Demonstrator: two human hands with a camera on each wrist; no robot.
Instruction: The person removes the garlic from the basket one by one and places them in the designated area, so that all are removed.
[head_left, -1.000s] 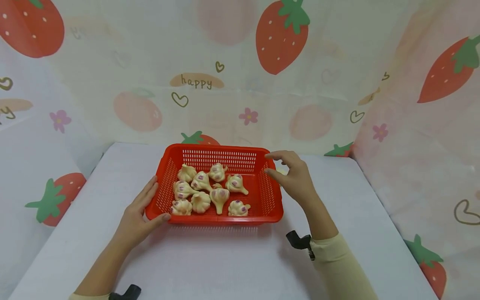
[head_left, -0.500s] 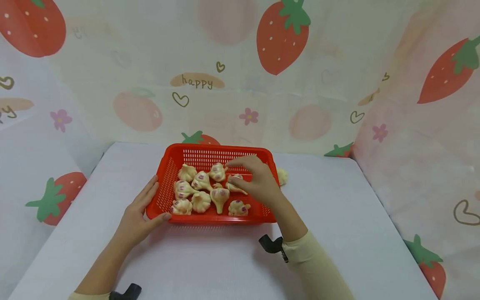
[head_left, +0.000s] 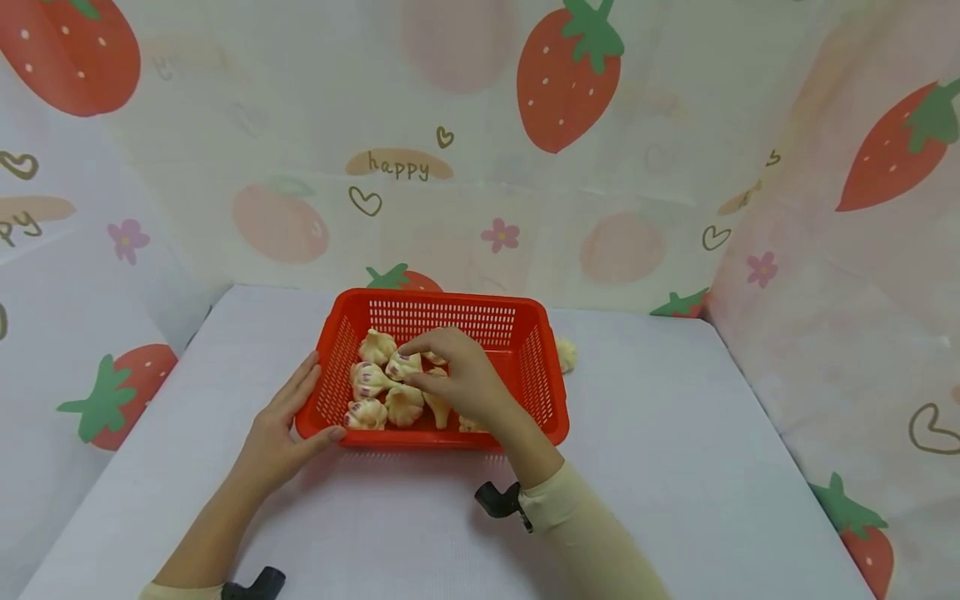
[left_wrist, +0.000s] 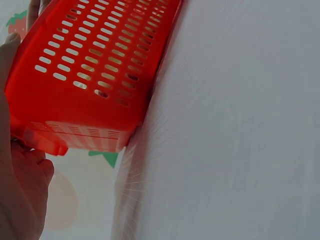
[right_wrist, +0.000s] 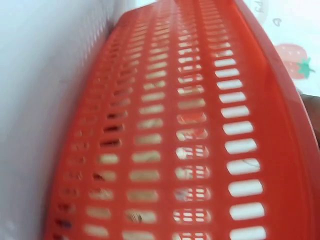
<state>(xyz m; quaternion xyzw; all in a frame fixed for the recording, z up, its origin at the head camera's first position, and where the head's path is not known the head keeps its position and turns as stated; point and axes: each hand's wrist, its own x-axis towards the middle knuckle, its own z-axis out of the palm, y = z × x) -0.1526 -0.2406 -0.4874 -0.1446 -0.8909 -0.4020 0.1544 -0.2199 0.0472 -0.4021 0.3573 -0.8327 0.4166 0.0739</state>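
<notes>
A red slotted plastic basket (head_left: 551,375) stands on the white table with several garlic bulbs in it. At its left front corner my left hand (head_left: 273,437) grips it, thumb over the front rim and fingers along the outer left side. My right hand (head_left: 468,379) reaches over the basket. Its curved thumb and fingertips are parted on either side of a purple-marked garlic bulb (head_left: 403,367). Around that bulb lie others, such as a garlic bulb (head_left: 405,406) nearer the front. My right hand hides part of the heap. The right wrist view shows mainly the basket's slotted wall (right_wrist: 200,125).
One garlic bulb (head_left: 566,355) lies on the table (head_left: 637,400) just right of the basket. A strawberry-print cloth (head_left: 465,208) hangs behind and along both sides. Black wrist cameras sit at both cuffs.
My right hand has moved left from the basket's right rim to the bulbs at centre left. The garlic bulb outside the basket has come more into view. My left hand stays at its corner.
</notes>
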